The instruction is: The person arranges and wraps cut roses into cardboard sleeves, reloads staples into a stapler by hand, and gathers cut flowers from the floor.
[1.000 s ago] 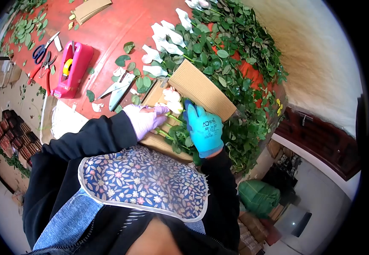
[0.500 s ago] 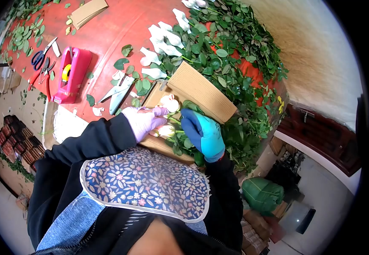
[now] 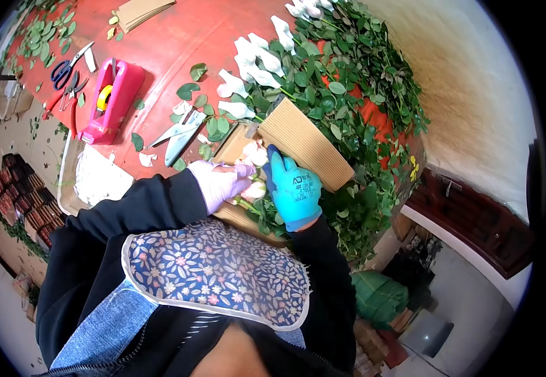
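My left hand point(image 3: 221, 185), in a thin lilac glove, has its fingers closed around the heads of pale pink roses point(image 3: 256, 189) above an open cardboard wrap point(image 3: 234, 146). Just right of the blooms is my right hand point(image 3: 293, 190), in a blue knitted work glove with its back to the camera; its fingertips touch the rose stems and leaves, and what lies under the palm is hidden. A ribbed cardboard flap point(image 3: 304, 144) stands out at an angle behind it. Green rose leaves point(image 3: 270, 220) show below the right hand, over the cardboard.
Silver scissors point(image 3: 179, 136), a pink tape dispenser point(image 3: 114, 100), red pliers point(image 3: 70, 100) and dark-handled scissors point(image 3: 64, 72) lie on the red table point(image 3: 172, 41). White-sleeved roses point(image 3: 257, 63) with leafy stems spread along the back right. Cardboard sheets point(image 3: 141, 12) lie at the far edge.
My right hand turned palm down, rolled inward half a second ago, and is again spread near the stems. My left hand stays at the rose heads, which have shifted slightly. The view moved a little.
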`<act>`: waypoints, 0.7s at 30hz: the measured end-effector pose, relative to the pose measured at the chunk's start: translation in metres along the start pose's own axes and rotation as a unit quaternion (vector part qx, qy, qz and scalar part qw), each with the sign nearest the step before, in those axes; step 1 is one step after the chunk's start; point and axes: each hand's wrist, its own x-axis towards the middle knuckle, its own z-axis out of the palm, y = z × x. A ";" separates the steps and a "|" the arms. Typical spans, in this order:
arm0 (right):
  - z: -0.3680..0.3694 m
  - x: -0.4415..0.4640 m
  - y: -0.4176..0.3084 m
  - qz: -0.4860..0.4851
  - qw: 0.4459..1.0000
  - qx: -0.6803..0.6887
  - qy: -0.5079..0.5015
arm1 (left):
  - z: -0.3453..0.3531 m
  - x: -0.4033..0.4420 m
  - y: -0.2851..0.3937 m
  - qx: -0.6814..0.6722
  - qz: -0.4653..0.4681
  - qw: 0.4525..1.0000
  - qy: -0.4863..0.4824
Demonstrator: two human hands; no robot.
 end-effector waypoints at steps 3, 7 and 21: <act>0.000 0.001 -0.002 0.016 1.000 0.001 -0.026 | 0.000 -0.002 -0.003 0.037 0.076 0.996 0.012; -0.003 0.001 -0.002 -0.002 0.998 0.030 -0.049 | 0.006 0.000 -0.010 0.058 0.070 0.996 -0.011; -0.002 -0.008 0.000 0.043 0.982 0.184 -0.018 | 0.010 0.006 -0.004 -0.351 -0.098 0.930 -0.049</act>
